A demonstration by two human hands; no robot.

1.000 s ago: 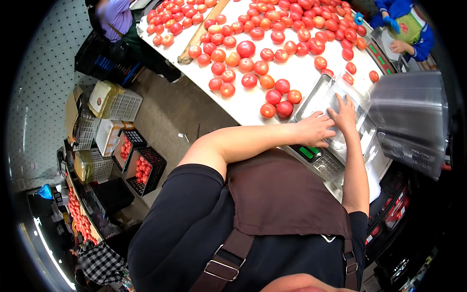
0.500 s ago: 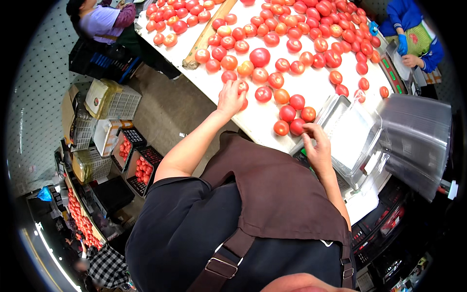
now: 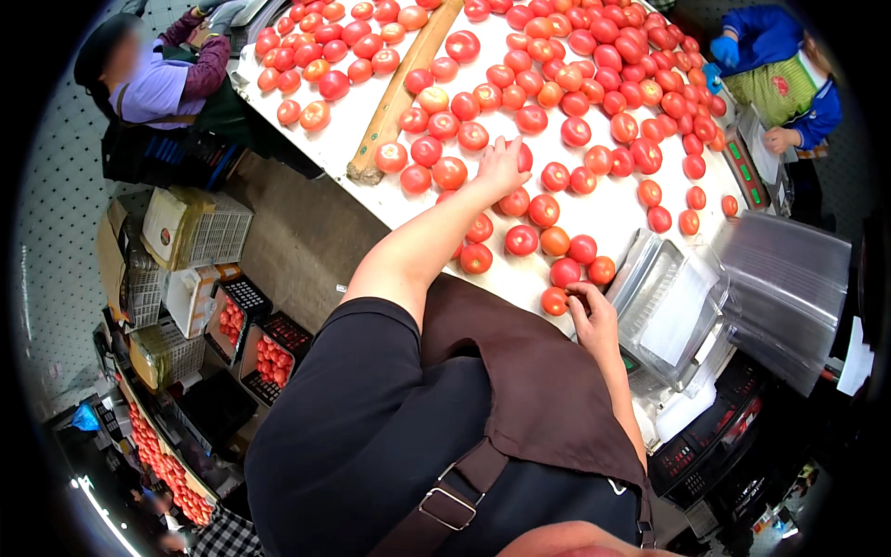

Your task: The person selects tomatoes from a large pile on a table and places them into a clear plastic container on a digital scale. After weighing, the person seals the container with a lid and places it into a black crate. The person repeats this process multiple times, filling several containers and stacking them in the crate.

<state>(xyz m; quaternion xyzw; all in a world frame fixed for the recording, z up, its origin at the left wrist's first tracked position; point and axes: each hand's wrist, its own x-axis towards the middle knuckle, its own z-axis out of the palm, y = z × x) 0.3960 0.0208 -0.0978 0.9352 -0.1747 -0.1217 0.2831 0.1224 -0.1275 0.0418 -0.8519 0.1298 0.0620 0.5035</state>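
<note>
Red and orange-red tomatoes lie spread over the white table point(image 3: 376, 200). My left hand point(image 3: 501, 172) reaches out across them, its fingers curled round a red tomato point(image 3: 525, 158) that shows only at their right side. Closer to the table's front edge, my right hand point(image 3: 597, 320) is bent with its fingertips down among the nearest tomatoes. Its curled fingers cover the spot of a tomato that is hidden now. One small tomato point(image 3: 554, 301) sits just left of the thumb, and another tomato point(image 3: 564, 272) is just beyond the fingers.
A wooden bar point(image 3: 405, 93) divides the tabletop. Clear plastic containers point(image 3: 664, 306) stand right of my right hand, beside a stack of clear lids point(image 3: 789, 288). Black crates of tomatoes point(image 3: 272, 360) are at the left. Two people work at the table's far corners.
My left hand has moved farther out and to the right, onto another tomato. My right hand has closed over the tomato it was touching. The whole view has shifted a little.
</note>
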